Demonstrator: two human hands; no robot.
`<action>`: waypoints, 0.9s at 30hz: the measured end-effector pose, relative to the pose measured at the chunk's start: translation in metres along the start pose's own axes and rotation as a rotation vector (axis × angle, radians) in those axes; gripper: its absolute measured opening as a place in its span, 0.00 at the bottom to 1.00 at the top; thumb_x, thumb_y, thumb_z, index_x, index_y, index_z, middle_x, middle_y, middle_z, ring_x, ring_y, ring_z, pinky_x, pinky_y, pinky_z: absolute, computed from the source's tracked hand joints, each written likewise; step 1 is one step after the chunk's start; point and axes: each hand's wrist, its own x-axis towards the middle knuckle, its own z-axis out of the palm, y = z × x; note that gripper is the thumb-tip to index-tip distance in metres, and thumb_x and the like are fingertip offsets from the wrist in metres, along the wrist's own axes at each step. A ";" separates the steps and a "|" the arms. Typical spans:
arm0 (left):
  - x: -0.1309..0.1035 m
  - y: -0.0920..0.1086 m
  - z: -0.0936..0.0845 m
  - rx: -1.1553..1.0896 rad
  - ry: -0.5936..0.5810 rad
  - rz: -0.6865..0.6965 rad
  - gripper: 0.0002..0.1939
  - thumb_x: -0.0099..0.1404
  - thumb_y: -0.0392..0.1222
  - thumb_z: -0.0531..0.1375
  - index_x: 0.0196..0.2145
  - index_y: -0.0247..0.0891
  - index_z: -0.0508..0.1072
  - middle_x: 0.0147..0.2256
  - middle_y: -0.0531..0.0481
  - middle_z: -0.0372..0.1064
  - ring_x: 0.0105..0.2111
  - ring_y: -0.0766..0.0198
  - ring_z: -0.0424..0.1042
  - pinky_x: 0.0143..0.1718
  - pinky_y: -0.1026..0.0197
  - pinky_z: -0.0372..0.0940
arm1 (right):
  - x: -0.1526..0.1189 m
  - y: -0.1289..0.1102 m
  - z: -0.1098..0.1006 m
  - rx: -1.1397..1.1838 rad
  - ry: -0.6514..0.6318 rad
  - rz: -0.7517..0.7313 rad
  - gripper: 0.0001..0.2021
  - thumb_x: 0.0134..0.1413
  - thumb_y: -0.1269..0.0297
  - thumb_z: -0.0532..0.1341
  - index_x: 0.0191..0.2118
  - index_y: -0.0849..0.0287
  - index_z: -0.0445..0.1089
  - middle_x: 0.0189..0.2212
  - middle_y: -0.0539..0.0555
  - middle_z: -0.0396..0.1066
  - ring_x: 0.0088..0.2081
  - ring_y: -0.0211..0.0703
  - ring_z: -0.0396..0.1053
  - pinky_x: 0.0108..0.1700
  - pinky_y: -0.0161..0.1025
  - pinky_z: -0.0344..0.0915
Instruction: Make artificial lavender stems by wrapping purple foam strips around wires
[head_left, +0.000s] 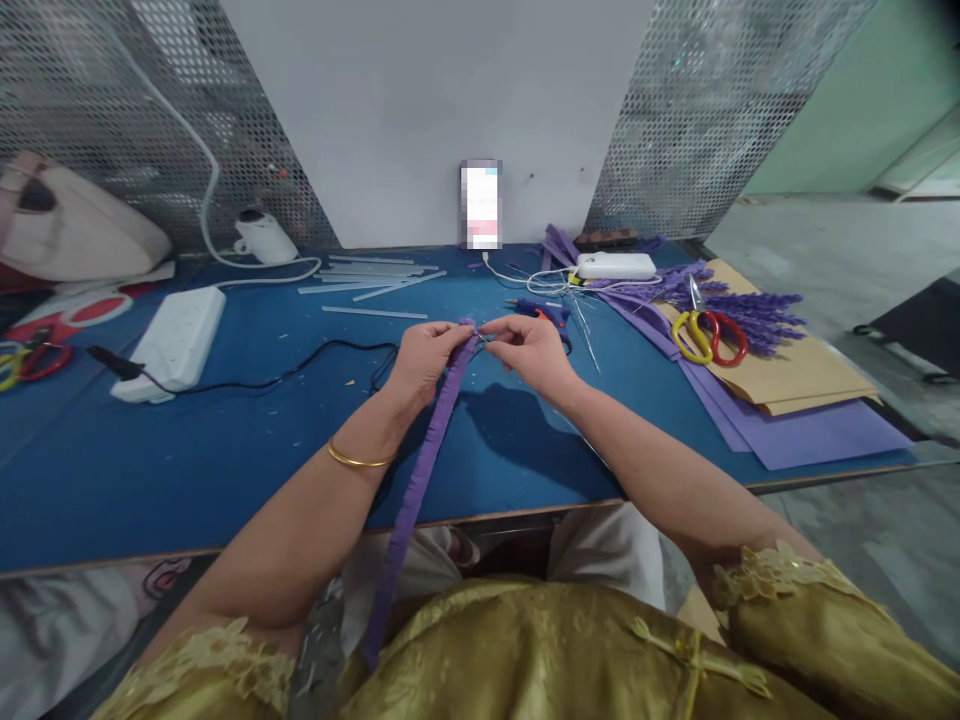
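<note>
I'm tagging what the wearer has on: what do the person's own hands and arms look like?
The left hand and right hand are gloveless. A thin gold-coloured bangle circles the left forearm. Shiny olive-gold sleeves end near the elbows, trimmed with flower-shaped lace.

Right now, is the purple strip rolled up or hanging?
Mostly hanging: the strip runs from the left fingers past the table's edge.

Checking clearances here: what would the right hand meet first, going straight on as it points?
The right hand would likely meet the purple strip first, then the left hand; exact depth is unclear.
</note>
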 end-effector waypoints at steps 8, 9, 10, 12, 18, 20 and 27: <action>-0.003 0.002 0.002 -0.104 -0.038 -0.109 0.17 0.48 0.51 0.70 0.19 0.36 0.70 0.15 0.58 0.58 0.16 0.73 0.50 0.18 0.65 0.44 | 0.005 0.003 -0.002 0.120 -0.014 0.051 0.11 0.44 0.70 0.65 0.37 0.62 0.74 0.19 0.44 0.67 0.18 0.31 0.61 0.24 0.34 0.58; -0.003 0.003 0.002 -0.123 -0.037 -0.124 0.19 0.47 0.52 0.70 0.18 0.37 0.69 0.15 0.59 0.58 0.15 0.74 0.51 0.17 0.65 0.44 | 0.005 0.004 -0.002 0.091 -0.011 0.035 0.10 0.44 0.70 0.65 0.37 0.62 0.74 0.20 0.44 0.67 0.19 0.32 0.61 0.24 0.34 0.59; -0.003 0.003 0.001 -0.133 -0.032 -0.131 0.19 0.46 0.52 0.71 0.18 0.37 0.68 0.15 0.59 0.58 0.15 0.74 0.51 0.17 0.65 0.44 | 0.005 0.005 -0.002 0.057 -0.008 0.020 0.11 0.44 0.70 0.65 0.37 0.61 0.74 0.20 0.45 0.68 0.19 0.32 0.61 0.25 0.34 0.59; -0.003 0.004 0.001 -0.135 -0.017 -0.132 0.18 0.45 0.51 0.71 0.19 0.36 0.69 0.15 0.58 0.59 0.16 0.73 0.52 0.17 0.65 0.45 | 0.004 0.005 -0.001 -0.016 0.004 -0.012 0.11 0.44 0.70 0.65 0.38 0.61 0.75 0.21 0.46 0.69 0.21 0.33 0.63 0.26 0.34 0.60; -0.002 0.002 0.001 -0.094 -0.003 -0.028 0.13 0.46 0.48 0.71 0.22 0.36 0.74 0.18 0.56 0.63 0.18 0.72 0.54 0.20 0.65 0.48 | 0.001 -0.002 -0.001 0.141 -0.026 0.076 0.09 0.44 0.67 0.67 0.35 0.61 0.74 0.18 0.44 0.66 0.18 0.31 0.60 0.22 0.33 0.55; -0.002 0.003 0.001 -0.082 -0.006 0.003 0.13 0.47 0.47 0.71 0.24 0.36 0.76 0.18 0.56 0.65 0.18 0.72 0.54 0.21 0.65 0.49 | 0.001 -0.003 -0.002 0.290 -0.052 0.163 0.10 0.42 0.65 0.68 0.33 0.62 0.73 0.17 0.44 0.64 0.17 0.31 0.58 0.19 0.32 0.51; -0.002 0.002 0.001 -0.048 -0.019 0.055 0.12 0.47 0.46 0.70 0.26 0.35 0.79 0.21 0.55 0.68 0.21 0.71 0.58 0.23 0.65 0.53 | 0.002 -0.001 -0.001 0.524 -0.068 0.297 0.11 0.37 0.65 0.70 0.30 0.63 0.75 0.18 0.46 0.65 0.16 0.29 0.56 0.17 0.31 0.47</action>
